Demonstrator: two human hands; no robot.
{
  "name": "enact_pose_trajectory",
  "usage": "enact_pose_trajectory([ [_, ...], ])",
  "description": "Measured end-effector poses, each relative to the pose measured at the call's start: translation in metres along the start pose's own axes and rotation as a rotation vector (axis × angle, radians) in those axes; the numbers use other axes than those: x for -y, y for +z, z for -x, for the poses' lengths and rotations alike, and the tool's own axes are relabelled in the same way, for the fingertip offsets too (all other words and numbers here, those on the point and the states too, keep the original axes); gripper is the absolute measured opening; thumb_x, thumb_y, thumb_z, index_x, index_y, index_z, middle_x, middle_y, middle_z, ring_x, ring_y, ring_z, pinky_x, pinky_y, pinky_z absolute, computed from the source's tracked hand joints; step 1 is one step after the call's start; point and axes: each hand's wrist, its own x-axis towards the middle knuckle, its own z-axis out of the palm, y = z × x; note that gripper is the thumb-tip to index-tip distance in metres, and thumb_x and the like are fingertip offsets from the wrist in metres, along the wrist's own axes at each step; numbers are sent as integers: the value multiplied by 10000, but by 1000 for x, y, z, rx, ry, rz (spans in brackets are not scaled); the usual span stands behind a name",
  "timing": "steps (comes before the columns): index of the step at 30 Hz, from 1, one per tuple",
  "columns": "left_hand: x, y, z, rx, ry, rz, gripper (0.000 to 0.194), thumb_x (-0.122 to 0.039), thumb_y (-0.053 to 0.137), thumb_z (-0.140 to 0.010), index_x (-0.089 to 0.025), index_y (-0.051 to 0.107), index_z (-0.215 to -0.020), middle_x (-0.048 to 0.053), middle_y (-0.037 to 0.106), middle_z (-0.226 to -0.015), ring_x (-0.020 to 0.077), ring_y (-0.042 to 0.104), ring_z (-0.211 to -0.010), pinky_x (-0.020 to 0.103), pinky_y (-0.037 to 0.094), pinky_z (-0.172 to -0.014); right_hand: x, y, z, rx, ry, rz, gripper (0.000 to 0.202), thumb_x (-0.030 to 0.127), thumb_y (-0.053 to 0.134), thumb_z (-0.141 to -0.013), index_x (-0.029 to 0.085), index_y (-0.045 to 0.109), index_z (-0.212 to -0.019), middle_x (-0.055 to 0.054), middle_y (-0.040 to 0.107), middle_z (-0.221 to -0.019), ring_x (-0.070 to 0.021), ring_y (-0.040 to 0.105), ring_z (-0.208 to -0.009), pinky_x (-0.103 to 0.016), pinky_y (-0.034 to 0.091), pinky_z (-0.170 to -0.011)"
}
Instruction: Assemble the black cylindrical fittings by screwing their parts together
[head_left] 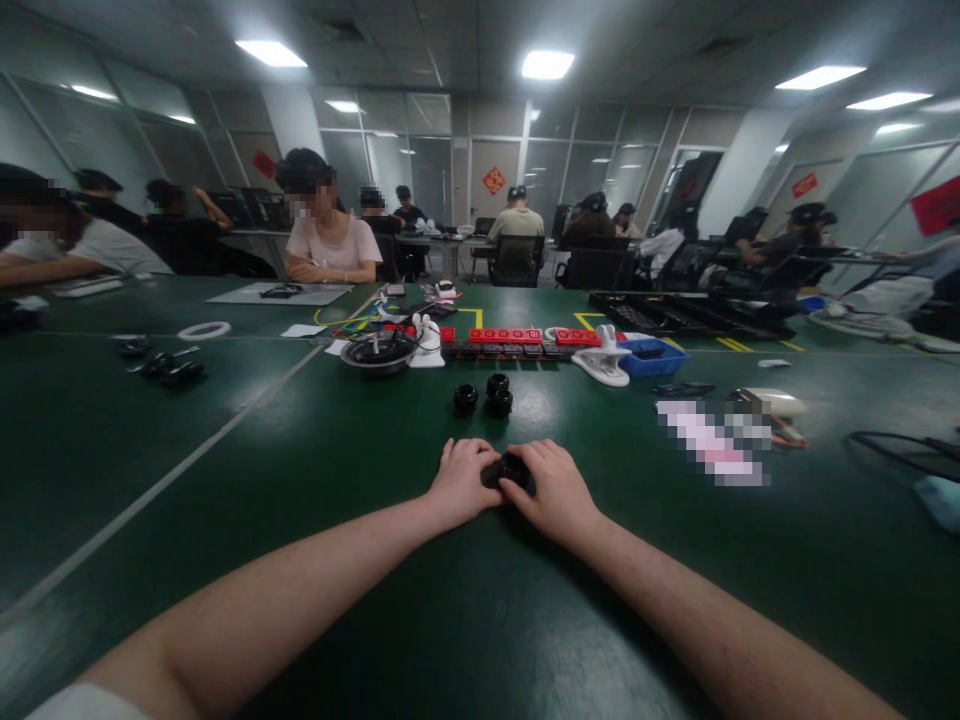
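Both my hands meet on the dark green table, closed around one small black round part. My left hand grips its left side and my right hand covers its right side; most of the part is hidden by my fingers. A little farther out, three similar black round parts stand loose: one alone and two together.
A round dish with black parts, a white clip device, a blue bin and a row of red blocks lie beyond. A black tray sits far right, cables at right. People sit at the far tables.
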Motion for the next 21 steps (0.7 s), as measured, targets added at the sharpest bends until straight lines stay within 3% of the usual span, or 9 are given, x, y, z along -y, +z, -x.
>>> enact_pose_trajectory([
  [11, -1, -2, 0, 15, 3, -5, 355, -382, 603, -600, -226, 578, -918, 24, 505, -998, 229, 419, -1005, 496, 151, -985, -8, 6, -2, 21, 54, -84, 317, 315, 580, -670, 186, 509, -951, -42, 580, -892, -191, 492, -836, -343, 367, -757],
  [21, -1, -2, -1, 28, -2, 11, 377, -381, 613, -586, -233, 566, -930, 29, 501, -1003, 234, 410, -1025, 484, 150, -992, -13, 9, 0, 26, 86, -131, 474, 356, 610, -643, 169, 469, -1055, -65, 571, -962, -202, 503, -882, -356, 382, -795],
])
